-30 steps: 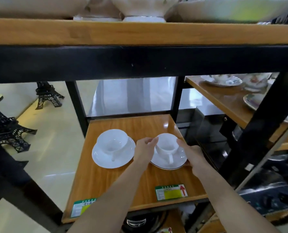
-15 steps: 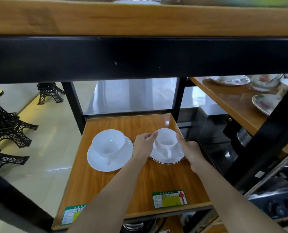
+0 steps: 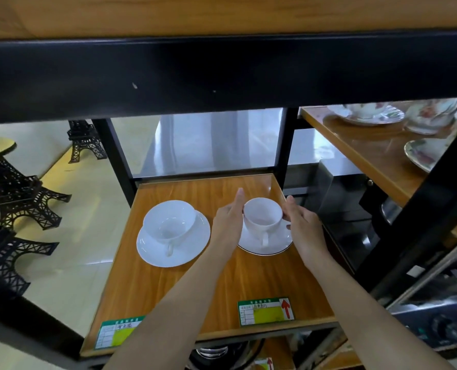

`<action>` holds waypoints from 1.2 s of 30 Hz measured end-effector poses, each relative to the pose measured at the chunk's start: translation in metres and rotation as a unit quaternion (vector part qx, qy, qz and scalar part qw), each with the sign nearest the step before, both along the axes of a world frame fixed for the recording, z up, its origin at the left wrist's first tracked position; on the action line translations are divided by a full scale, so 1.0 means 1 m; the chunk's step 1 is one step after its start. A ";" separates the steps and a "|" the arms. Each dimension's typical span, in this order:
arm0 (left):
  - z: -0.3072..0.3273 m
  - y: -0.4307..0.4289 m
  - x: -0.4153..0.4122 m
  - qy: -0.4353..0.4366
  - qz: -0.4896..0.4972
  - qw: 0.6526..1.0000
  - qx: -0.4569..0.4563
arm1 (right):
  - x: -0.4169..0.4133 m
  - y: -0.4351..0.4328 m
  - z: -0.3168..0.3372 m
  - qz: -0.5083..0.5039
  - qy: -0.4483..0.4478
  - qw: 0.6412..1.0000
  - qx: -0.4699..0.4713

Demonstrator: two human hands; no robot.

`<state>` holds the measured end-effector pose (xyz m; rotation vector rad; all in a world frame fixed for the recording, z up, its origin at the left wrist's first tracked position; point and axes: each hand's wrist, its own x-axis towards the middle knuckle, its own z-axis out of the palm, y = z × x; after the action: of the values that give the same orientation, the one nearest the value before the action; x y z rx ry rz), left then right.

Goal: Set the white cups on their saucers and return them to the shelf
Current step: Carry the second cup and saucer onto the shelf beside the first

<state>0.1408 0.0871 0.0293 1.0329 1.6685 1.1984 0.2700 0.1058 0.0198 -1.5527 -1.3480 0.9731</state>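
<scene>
From the head camera, both arms reach in under the black crossbar (image 3: 222, 73) onto the wooden shelf (image 3: 222, 295). The left hand (image 3: 228, 222) stands with fingers straight and open against the left side of the right cup (image 3: 263, 213); the right hand (image 3: 300, 222) flanks the cup's other side, fingers loosely spread. Neither hand is wrapped around the cup, though whether the fingertips actually touch its wall is hard to tell at this angle. That cup sits upright on its dark-rimmed saucer (image 3: 271, 245) near the shelf's right edge, handle facing the front edge. Over toward the left edge, the left cup (image 3: 170, 222) sits upright on its plain white saucer (image 3: 152, 249), handle also facing front. Two price labels (image 3: 266, 311) lie along the front edge. Black tower models (image 3: 22, 198) stand on the floor off to the left.
</scene>
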 end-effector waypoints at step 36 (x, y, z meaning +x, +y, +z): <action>0.000 -0.070 -0.125 -0.141 0.190 0.972 -0.012 | -0.128 -0.032 0.007 0.246 0.088 0.958 -0.120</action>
<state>0.0154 0.0172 0.0297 0.5065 1.6891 1.4880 0.1423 0.0740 0.0270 -1.2804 -1.5651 1.5927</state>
